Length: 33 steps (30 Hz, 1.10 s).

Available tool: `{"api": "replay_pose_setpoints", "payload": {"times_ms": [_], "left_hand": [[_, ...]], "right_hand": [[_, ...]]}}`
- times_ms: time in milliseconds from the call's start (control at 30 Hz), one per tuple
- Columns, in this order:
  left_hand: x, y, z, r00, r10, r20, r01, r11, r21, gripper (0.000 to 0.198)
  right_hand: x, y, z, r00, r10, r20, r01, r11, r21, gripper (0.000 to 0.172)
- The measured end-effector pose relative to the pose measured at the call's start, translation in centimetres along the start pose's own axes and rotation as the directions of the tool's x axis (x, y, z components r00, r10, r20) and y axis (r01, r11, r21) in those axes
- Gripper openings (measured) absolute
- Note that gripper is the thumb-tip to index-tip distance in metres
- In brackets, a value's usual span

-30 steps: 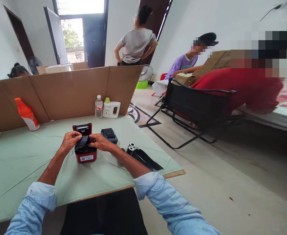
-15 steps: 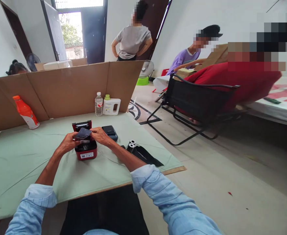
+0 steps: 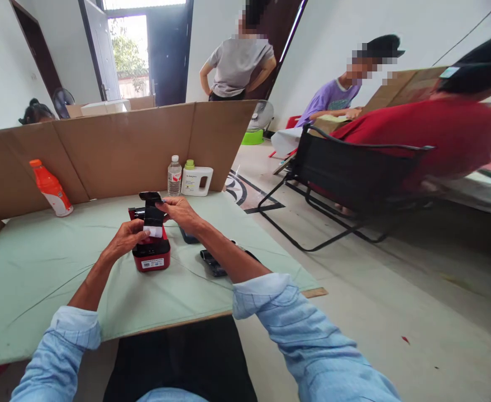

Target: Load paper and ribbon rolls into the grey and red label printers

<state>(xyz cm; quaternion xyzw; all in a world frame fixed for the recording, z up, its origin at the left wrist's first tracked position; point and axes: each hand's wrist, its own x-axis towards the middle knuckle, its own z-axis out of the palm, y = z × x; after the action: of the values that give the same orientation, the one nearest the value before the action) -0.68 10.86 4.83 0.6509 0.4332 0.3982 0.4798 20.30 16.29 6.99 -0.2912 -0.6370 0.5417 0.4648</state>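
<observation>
Between my hands stretches a shiny black strip (image 3: pixel 152 211) with a white lower end, held upright above a small red-and-black box (image 3: pixel 152 259) that looks like a label printer with its lid raised. My left hand (image 3: pixel 125 237) pinches the strip near its white end. Higher up, my right hand (image 3: pixel 181 213) grips the strip's upper part with fingertips. Part of the box is hidden behind the strip and my fingers. Beside my right forearm lie black rolled pieces (image 3: pixel 215 263), partly covered by the arm. A dark flat case (image 3: pixel 189 235) shows behind my right wrist.
On the green-covered table (image 3: pixel 61 273) stand an orange bottle (image 3: pixel 51 188), a clear water bottle (image 3: pixel 174 176) and a white jug (image 3: pixel 197 181), before a cardboard screen (image 3: pixel 123 148). A black folding chair (image 3: pixel 354 173) holds a person in red at right. Other people are further off.
The dark piece, bunched flat between both hands before, is now drawn out upright. My right hand has risen and shifted slightly right; more of the white end shows. The view has turned slightly left.
</observation>
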Motion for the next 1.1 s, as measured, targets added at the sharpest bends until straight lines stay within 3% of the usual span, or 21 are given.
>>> {"api": "replay_pose_setpoints", "payload": {"times_ms": [167, 300, 367, 467, 533, 633, 667, 767, 833, 933, 1033, 1100], "left_hand": [[0.1, 1.8, 0.9, 0.997, 0.073, -0.038, -0.069, 0.994, 0.082, 0.043], [1.9, 3.6, 2.2, 0.988, 0.155, -0.021, -0.146, 0.962, 0.231, 0.035], [3.7, 4.8, 3.7, 0.974, 0.224, 0.041, -0.223, 0.901, 0.372, 0.03], [7.4, 6.6, 7.6, 0.921, 0.336, 0.198, -0.388, 0.737, 0.553, 0.022], [10.4, 7.3, 11.1, 0.868, 0.387, 0.309, -0.495, 0.633, 0.595, 0.024], [14.4, 7.0, 17.1, 0.827, 0.285, 0.484, -0.558, 0.517, 0.649, 0.035], [15.5, 6.4, 18.9, 0.821, 0.253, 0.512, -0.563, 0.505, 0.654, 0.037], [17.6, 4.2, 23.0, 0.8, 0.161, 0.578, -0.575, 0.481, 0.663, 0.037], [18.1, 2.7, 24.3, 0.774, 0.082, 0.628, -0.584, 0.475, 0.658, 0.03], [18.1, 1.1, 24.4, 0.718, -0.03, 0.695, -0.598, 0.486, 0.638, 0.031], [17.5, 0.3, 23.7, 0.667, -0.107, 0.737, -0.605, 0.5, 0.62, 0.068], [16.9, 0.1, 23.4, 0.642, -0.137, 0.754, -0.615, 0.496, 0.613, 0.081]], "right_hand": [[-1.4, -1.7, -1.9, 0.998, -0.056, -0.034, 0.056, 0.998, -0.014, 0.047], [-4.8, -3.3, -5.7, 0.983, -0.089, -0.162, 0.073, 0.992, -0.105, 0.035], [-7.3, -3.9, -8.3, 0.959, -0.122, -0.255, 0.085, 0.985, -0.153, 0.03], [-11.3, -3.6, -12.7, 0.888, -0.149, -0.434, 0.07, 0.979, -0.193, 0.029], [-13.6, -2.5, -15.7, 0.81, -0.13, -0.572, 0.019, 0.981, -0.195, 0.032], [-16.7, 0.1, -19.3, 0.673, -0.033, -0.739, -0.07, 0.992, -0.108, 0.039], [-17.6, 1.1, -20.1, 0.65, -0.017, -0.759, -0.081, 0.992, -0.092, 0.042], [-20.0, 4.3, -21.1, 0.605, 0.015, -0.796, -0.105, 0.993, -0.062, 0.051], [-21.5, 6.1, -20.7, 0.592, 0.042, -0.805, -0.129, 0.991, -0.043, 0.055], [-23.6, 8.1, -19.6, 0.6, 0.073, -0.797, -0.156, 0.987, -0.027, 0.054], [-25.1, 9.0, -18.8, 0.61, 0.088, -0.787, -0.16, 0.987, -0.013, 0.05], [-25.7, 9.1, -18.3, 0.615, 0.096, -0.782, -0.157, 0.988, -0.002, 0.048]]}}
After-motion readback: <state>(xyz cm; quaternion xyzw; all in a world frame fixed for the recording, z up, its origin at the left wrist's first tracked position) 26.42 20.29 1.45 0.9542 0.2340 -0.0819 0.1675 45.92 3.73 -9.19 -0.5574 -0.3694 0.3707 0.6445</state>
